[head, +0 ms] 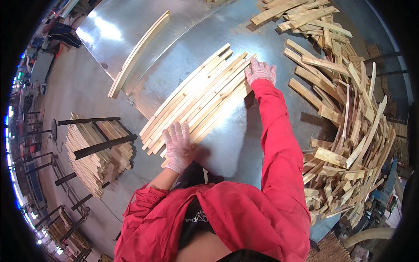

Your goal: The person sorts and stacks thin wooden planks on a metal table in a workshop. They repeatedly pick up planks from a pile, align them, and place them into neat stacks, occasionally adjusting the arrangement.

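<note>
A row of long pale wooden strips (199, 98) lies side by side on a metal-topped table (219, 157). My left hand (178, 144), in a whitish knit glove, rests over the strips' near-left ends, fingers pointing up the picture. Across their far-right ends lies my right hand (261, 72), in a similar glove, its fingers extended over the edge of the row. Whether either hand grips a strip cannot be told. Beyond the row, a narrow pair of strips (140, 54) lies apart on the metal surface.
A big jumbled heap of wooden pieces (353, 108) covers the right side. At left, a black metal rack (104, 146) holds stacked strips (86, 157). Another person (63, 32) is partly visible at upper left. A corrugated hose (370, 236) runs at lower right.
</note>
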Demonstrator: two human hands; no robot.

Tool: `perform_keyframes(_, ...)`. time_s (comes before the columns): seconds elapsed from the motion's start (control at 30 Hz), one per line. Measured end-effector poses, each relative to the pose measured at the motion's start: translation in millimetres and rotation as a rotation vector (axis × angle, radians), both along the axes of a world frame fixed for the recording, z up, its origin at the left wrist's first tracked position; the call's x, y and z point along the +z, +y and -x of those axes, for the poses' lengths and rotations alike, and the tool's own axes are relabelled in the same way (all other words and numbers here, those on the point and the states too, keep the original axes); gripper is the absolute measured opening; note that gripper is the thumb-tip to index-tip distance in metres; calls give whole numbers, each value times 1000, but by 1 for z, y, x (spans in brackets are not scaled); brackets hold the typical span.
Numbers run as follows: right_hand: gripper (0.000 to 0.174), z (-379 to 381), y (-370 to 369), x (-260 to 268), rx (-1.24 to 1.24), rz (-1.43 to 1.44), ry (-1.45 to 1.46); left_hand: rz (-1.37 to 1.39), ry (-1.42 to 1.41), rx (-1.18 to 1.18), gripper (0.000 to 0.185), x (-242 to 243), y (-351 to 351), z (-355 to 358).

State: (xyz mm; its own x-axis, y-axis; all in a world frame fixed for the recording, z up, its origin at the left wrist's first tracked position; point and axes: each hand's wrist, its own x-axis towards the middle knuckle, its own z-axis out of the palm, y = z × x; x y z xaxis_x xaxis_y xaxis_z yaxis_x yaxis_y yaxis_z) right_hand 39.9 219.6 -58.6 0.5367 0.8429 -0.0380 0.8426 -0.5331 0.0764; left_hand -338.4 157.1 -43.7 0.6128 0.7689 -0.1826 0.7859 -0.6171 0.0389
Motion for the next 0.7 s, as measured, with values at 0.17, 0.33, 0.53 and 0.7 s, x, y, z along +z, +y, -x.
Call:
perform_keyframes(0.17,80,-9,34,37,-391,125,293,33,-172,1,96,-9,1,9)
perform_keyframes(0.33,76,-25,2,68,-253,-716,909,-17,-470,33,53,-17,14,20)
perform_keyframes(0.53,77,93,-84,11,-572,-410,782,537,-625,400,36,24,53,44)
perform_keyframes(0.7,96,203,-101,-32,-346,-197,1017,756,-957,548,36,50,78,59)
